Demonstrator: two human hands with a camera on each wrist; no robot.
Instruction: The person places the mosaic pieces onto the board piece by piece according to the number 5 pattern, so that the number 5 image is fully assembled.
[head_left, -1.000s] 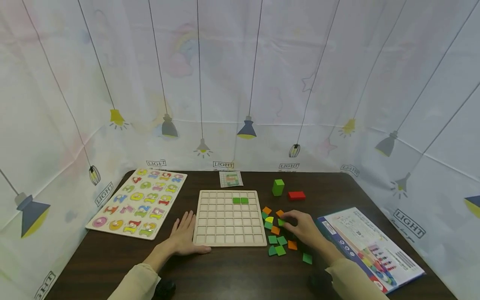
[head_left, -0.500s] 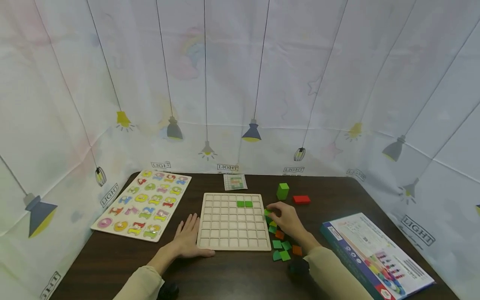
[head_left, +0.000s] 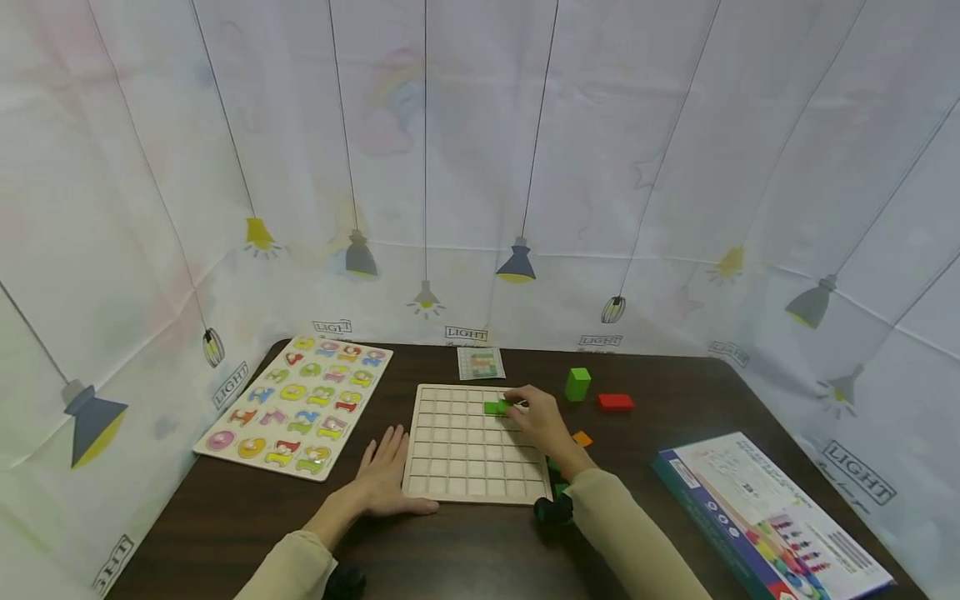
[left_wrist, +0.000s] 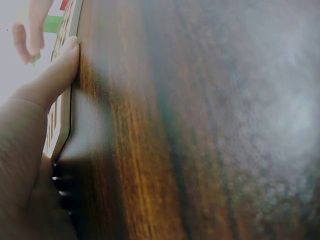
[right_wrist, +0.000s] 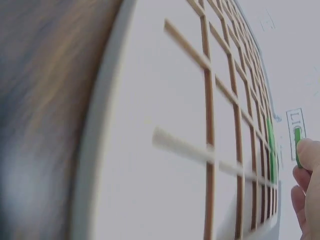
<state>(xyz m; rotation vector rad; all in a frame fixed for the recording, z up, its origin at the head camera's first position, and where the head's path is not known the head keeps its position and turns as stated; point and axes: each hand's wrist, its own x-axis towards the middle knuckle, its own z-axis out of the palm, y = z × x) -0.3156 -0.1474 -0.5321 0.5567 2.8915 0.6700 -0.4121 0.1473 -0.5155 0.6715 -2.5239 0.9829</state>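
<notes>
A wooden grid board [head_left: 450,467] lies at the middle of the dark table. My left hand [head_left: 382,479] rests against its left side, fingers extended and thumb at the near left corner. Over the far right part of the board is my right hand [head_left: 542,421]. In the right wrist view, its thumb and fingers pinch a thin green tile [right_wrist: 298,147], held on edge above the grid. Green tiles [right_wrist: 271,150] sit in the far cells; in the head view the green [head_left: 492,408] is partly covered by the right fingers.
Loose tiles, one orange [head_left: 582,438], lie right of the board, mostly behind the right arm. Beyond stand a green block [head_left: 577,384] and a red block [head_left: 615,402]. A number puzzle [head_left: 273,414] is left, a pattern card [head_left: 482,363] behind, a flat printed box [head_left: 772,508] right.
My right hand has picked a green tile from the loose pile and moved left and over the board with it. The left hand stays at the board's edge. The head view has shifted slightly.
</notes>
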